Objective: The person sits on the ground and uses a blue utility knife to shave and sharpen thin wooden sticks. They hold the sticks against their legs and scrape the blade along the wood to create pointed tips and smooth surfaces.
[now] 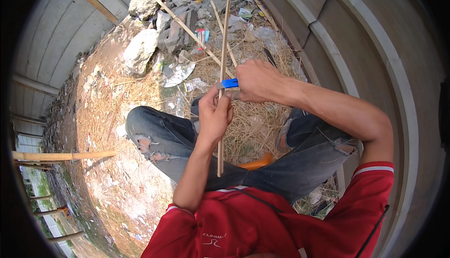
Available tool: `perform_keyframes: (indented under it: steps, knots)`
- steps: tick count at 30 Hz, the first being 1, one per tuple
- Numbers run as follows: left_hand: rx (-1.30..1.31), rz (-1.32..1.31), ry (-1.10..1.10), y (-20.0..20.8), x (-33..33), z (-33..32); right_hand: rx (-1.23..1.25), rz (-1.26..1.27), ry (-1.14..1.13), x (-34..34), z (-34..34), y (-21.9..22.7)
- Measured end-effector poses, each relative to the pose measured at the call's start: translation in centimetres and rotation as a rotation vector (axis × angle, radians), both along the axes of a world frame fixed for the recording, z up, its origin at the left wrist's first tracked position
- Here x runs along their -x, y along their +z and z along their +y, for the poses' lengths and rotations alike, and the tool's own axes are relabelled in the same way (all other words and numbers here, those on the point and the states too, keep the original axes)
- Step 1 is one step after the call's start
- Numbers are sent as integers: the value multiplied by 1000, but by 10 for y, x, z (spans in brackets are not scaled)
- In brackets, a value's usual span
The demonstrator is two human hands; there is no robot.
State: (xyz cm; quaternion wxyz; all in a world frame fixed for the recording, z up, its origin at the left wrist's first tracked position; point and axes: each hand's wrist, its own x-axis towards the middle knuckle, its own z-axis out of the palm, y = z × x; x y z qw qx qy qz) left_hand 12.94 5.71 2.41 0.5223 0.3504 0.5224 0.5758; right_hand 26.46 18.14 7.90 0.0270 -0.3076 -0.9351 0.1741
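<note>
A long, thin bamboo strip (226, 33) stands out ahead of me, its near end hanging above my lap. My left hand (216, 116) is closed around it, thumb and fingers pinching it just below the knife. In my right hand (259, 81) is a blue utility knife (230, 83), its blade lying against the strip right above my left fingertips. The strip looks split lengthwise below the blade. Most of the knife's handle is hidden inside my right fist.
Loose bamboo strips (190, 32) lean on rocks (140, 50) ahead, among litter and wood shavings (255, 129). Between my crossed legs lies an orange object (257, 162). A dark blade-like piece (270, 57) lies beyond my right hand. A ridged wall (375, 65) curves close along my right.
</note>
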Motion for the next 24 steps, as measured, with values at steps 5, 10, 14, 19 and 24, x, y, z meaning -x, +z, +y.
perform_keyframes:
  steps: [5,10,14,19,24]
  knots:
    - [49,213,-3,-4,11,-1,-70,-14,-35,13,15,-20]
    - [45,260,31,2,18,-4,-138,93,-3,28,22,-28]
    - [44,205,58,6,19,-7,-265,135,-15,40,34,-41]
    - [81,153,-4,11,-6,-44,-204,112,-414,17,121,-8]
    - [98,159,-79,5,-12,-78,-222,76,-691,-10,172,2]
